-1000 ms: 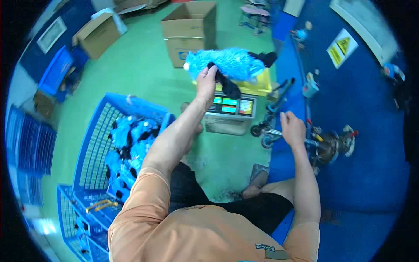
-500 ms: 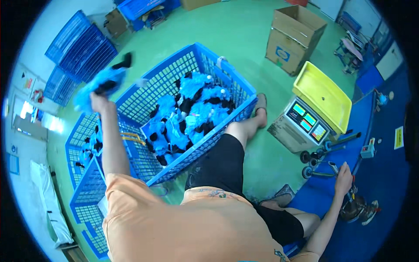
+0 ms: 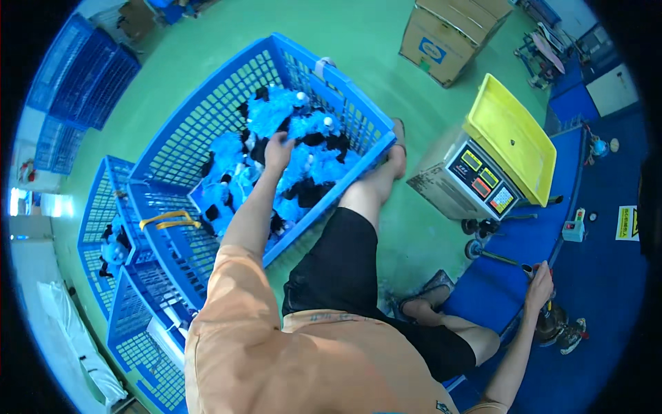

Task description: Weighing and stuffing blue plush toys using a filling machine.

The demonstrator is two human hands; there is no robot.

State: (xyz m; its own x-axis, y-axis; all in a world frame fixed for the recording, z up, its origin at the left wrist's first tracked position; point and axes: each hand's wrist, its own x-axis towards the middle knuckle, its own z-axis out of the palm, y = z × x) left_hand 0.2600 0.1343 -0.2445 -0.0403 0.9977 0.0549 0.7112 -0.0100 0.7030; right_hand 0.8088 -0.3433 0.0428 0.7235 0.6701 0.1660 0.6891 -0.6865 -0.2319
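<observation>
A large blue plastic basket (image 3: 155,155) in front of me holds a pile of furry blue-and-black plush toys (image 3: 227,155), some with white round bits. My left hand (image 3: 278,153) reaches into the pile, its fingers curled down onto a plush toy (image 3: 267,117) near the middle. At the right, by the edge of the blue table (image 3: 476,290), my right hand (image 3: 540,288) is closed, with something red at its fingertips. What it grips is mostly hidden. Close to it are a metal rod (image 3: 500,258) and a dark metal fitting (image 3: 552,324).
A grey scale (image 3: 448,172) with a yellow tray (image 3: 527,148) stands at the right. A cardboard box (image 3: 441,45) is beyond it. Smaller blue baskets (image 3: 114,303) stand at the left, one holding plush toys (image 3: 114,252). Yellow straps (image 3: 169,221) hang on the big basket.
My left hand has come from the far left, where it held up a plush toy, down into the big basket's pile. My right hand stays by the table edge. The view has shifted.
</observation>
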